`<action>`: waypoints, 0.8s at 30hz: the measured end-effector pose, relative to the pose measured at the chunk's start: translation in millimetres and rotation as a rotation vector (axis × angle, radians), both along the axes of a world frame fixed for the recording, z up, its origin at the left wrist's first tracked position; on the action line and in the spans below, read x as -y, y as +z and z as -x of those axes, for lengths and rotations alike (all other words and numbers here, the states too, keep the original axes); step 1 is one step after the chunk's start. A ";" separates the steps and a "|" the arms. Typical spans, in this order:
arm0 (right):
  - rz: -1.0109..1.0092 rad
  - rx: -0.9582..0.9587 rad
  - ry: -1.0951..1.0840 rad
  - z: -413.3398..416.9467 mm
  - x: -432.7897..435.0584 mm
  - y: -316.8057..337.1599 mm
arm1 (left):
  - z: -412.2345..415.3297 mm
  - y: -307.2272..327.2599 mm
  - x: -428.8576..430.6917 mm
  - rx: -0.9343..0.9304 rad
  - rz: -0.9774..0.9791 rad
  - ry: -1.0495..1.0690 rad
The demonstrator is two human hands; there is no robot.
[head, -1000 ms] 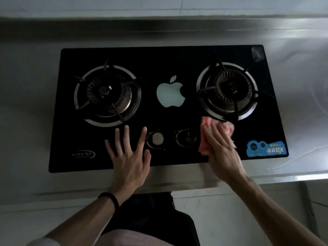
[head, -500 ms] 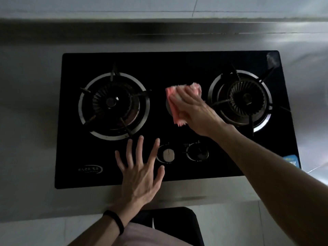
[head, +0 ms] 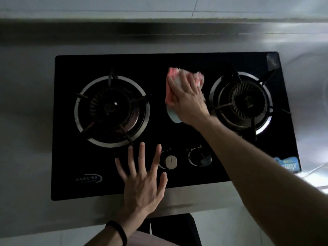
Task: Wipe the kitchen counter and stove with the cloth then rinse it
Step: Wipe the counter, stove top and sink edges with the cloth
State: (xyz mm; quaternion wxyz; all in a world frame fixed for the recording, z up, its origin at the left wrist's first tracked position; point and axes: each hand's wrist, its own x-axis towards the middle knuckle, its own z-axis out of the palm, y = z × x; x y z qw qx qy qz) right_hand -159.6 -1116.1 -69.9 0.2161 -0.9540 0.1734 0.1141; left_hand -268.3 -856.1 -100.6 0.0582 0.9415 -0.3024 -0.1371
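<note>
A black glass two-burner stove (head: 159,64) is set into a grey steel counter (head: 26,121). My right hand (head: 188,98) lies on a pink and white cloth (head: 173,75), pressing it flat onto the glass between the two burners, over most of a white logo. The fingers lie fairly straight over the cloth. My left hand (head: 143,181) rests flat with spread fingers on the stove's front edge, just left of the control knobs, holding nothing.
The left burner (head: 111,110) and right burner (head: 243,102) carry raised pan supports. Two knobs, one (head: 170,161) and the other (head: 200,157), sit at the front middle. A blue sticker (head: 286,164) marks the front right corner. A steel backsplash ledge (head: 159,34) runs behind.
My right hand has carried the cloth from the front right by the knobs up to the middle of the glass and further back. The left hand has stayed flat.
</note>
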 end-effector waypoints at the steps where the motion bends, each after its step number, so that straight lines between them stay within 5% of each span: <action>1: -0.028 -0.020 -0.008 15.5 -6.1 0.7 | 1.1 -1.2 2.0 -0.016 -0.016 0.004; 8: -0.305 -0.139 -0.063 120.8 -37.9 24.2 | -0.5 8.7 3.3 -0.108 -0.046 0.013; 16: -0.359 -0.108 -0.236 185.1 -32.5 29.3 | 2.0 7.5 -0.4 -0.119 -0.035 -0.003; 24: -0.006 -0.205 -0.459 273.7 6.2 14.0 | 5.4 0.8 -0.7 -0.082 0.013 0.020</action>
